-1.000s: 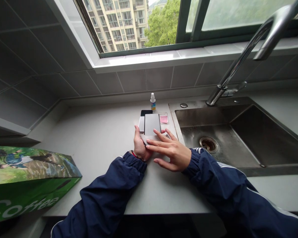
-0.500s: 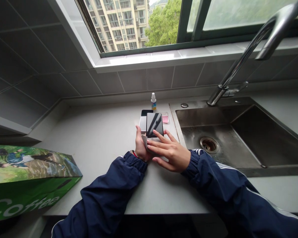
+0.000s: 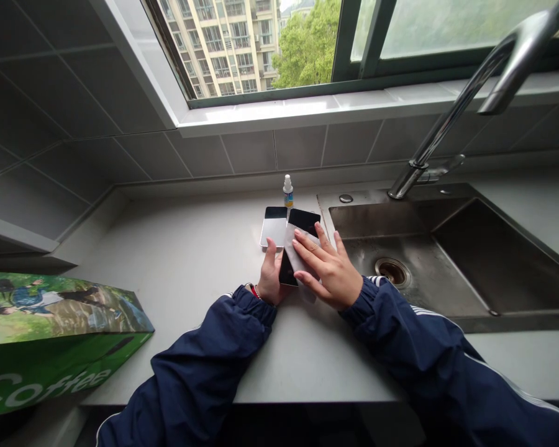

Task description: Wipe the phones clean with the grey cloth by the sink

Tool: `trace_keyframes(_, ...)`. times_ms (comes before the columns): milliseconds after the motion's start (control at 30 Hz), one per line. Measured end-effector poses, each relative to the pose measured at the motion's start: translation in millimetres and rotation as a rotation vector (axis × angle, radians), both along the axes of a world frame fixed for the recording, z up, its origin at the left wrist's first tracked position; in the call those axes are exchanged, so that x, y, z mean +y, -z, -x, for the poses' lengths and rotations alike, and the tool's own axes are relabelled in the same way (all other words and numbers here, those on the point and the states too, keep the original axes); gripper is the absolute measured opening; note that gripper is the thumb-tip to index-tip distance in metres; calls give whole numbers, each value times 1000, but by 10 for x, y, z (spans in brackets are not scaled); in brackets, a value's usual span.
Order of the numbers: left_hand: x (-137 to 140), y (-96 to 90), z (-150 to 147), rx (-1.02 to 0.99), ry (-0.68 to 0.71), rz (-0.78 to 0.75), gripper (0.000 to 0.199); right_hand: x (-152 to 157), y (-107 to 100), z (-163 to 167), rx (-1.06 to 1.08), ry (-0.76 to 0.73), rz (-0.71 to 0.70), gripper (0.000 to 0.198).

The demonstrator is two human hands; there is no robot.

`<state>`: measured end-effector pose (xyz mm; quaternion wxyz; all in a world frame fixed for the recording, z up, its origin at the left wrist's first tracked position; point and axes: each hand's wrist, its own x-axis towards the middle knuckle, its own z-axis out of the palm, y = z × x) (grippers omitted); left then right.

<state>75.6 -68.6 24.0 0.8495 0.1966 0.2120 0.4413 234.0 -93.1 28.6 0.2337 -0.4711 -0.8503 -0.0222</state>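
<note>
The left hand (image 3: 271,278), curled with its thumb raised, grips one phone (image 3: 304,218) by its lower end above the counter (image 3: 181,261). The right hand (image 3: 330,268), fingers extended and slightly spread, presses one cloth (image 3: 289,246) against the screen. Beyond them are one second phone (image 3: 274,226) and one bottle (image 3: 288,194); to the right, one sink (image 3: 507,261) and one faucet (image 3: 475,84). Compared with half a second ago, the held phone leans rightward, the cloth reaches higher up it, and the second phone shows more fully.
</note>
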Motion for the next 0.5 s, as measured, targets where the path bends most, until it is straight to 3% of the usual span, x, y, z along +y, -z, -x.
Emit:
trace_keyframes(233,31,36,69,85,158,-54,71,50,-52,-78,89,201,4,61)
trace_keyframes(500,-9,63,86,176,279,-187,72,94,-9,-104,181,300,-26,70)
